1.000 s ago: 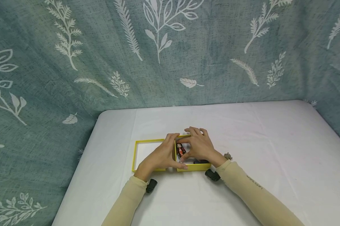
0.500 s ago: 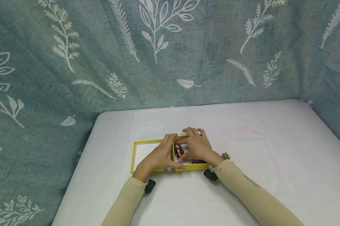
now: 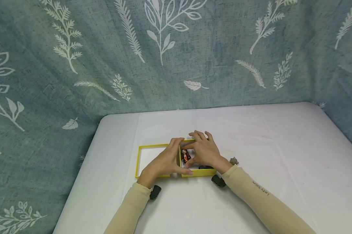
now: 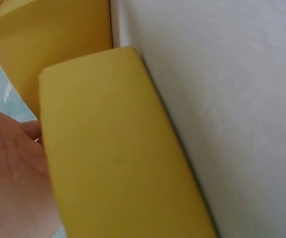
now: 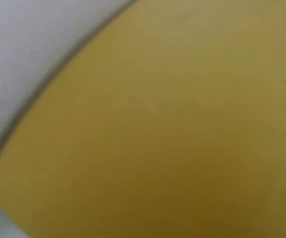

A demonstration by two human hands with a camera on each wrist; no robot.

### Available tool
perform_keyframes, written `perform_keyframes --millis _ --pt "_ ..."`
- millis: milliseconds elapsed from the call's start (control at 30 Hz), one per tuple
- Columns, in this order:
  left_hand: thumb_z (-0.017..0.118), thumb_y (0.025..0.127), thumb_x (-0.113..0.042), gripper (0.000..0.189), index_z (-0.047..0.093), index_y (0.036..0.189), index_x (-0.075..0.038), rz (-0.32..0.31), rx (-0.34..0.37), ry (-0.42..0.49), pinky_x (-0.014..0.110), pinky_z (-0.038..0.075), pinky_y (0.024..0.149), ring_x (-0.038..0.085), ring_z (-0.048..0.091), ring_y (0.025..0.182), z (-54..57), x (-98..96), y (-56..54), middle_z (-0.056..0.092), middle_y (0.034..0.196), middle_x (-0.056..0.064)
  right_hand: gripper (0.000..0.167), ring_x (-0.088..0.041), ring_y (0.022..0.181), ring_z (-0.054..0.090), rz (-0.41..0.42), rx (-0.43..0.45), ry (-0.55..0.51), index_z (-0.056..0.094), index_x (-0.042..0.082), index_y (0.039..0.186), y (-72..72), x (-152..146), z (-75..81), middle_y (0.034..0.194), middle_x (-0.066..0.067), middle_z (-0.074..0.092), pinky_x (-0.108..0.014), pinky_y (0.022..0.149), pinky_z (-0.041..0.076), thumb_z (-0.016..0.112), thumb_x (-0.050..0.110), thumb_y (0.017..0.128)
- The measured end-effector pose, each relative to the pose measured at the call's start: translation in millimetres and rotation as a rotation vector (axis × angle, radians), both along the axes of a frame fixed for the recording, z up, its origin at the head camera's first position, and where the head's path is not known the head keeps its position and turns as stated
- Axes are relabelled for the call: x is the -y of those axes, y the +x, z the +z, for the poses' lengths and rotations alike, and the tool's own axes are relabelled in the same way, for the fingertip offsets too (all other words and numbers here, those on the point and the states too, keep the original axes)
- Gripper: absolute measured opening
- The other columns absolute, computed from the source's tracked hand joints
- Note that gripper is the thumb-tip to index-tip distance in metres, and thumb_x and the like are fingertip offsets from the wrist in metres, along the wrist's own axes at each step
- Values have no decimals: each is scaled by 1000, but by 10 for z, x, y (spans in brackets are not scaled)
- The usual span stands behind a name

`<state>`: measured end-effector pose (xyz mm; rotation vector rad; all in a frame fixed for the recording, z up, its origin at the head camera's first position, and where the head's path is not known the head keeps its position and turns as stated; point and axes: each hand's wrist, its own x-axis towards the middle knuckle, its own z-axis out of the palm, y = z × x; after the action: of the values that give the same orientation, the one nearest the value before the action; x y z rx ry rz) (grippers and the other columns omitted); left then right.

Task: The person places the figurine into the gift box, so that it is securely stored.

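A shallow yellow box point(image 3: 199, 173) with a white inside stands on the table, with a small black-haired figurine in red and black point(image 3: 185, 156) lying at its left side. My left hand point(image 3: 166, 160) grips the box's left end, fingers at the back edge and thumb over the front wall. My right hand point(image 3: 206, 152) reaches in from the right, holding the figurine between thumb and index finger, other fingers spread over the back rim. Behind the right wrist a dark item point(image 3: 204, 167) partly shows in the box. A yellow wall point(image 5: 158, 124) fills most of the right wrist view.
A second yellow-rimmed tray or lid point(image 3: 138, 161), white inside, lies left of the box, partly under the left hand. Beside the right cuff sits a small grey-brown object point(image 3: 234, 161). White cloth covers the table point(image 3: 281, 162); a green leaf-patterned curtain point(image 3: 176, 74) hangs behind it.
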<state>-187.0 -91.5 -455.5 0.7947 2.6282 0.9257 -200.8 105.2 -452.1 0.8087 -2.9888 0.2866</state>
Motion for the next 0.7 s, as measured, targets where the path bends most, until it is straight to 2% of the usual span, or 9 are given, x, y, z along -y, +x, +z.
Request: perform_keyframes --millis 367,700 --pt "80 65 -67 122 16 155 -15 -1 -6 -7 42 43 107 23 41 137 -17 11 -5 26 154 2 73 -36 142 33 -3 4 -39 73 26 114 -11 -5 -15 145 -12 48 -64 113 19 83 67 54" --pt "81 64 -67 122 17 155 -16 10 10 -9 42 43 107 22 41 137 -4 15 -3 26 154 1 70 -34 143 31 -28 63 -41 76 20 106 -19 6 8 146 -11 48 -62 116 14 82 69 57"
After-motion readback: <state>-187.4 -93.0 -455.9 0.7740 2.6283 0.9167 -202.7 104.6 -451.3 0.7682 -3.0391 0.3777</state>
